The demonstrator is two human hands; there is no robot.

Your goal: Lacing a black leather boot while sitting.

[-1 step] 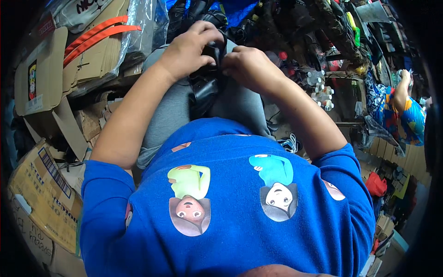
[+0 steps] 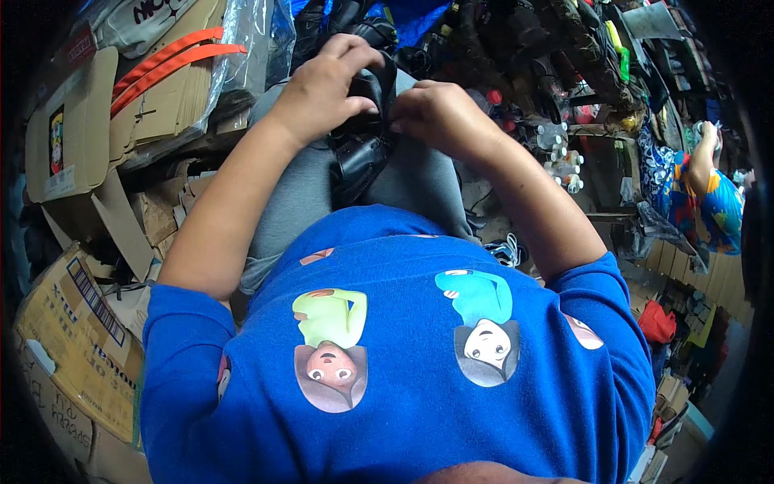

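A shiny black leather item (image 2: 360,158) lies across my lap, on grey trousers (image 2: 297,189); its exact kind does not show. My left hand (image 2: 326,87) grips its far left part, fingers curled over the top and thumb on the near side. Dark folded material shows between that thumb and the fingers. At the item's right edge is my right hand (image 2: 442,117), its fingers bent and pinched together. The fingertips are partly hidden, so I cannot make out what is between them.
Cardboard boxes (image 2: 76,133) and orange strips (image 2: 173,60) are at the left. Dark clutter fills the far side. Clear bottles (image 2: 556,153) stand at the right, and beyond them another person's arm (image 2: 703,161) shows beside colourful cloth.
The left fingers have lifted and spread slightly from the thumb, showing more of the black material. The right hand has shifted a little.
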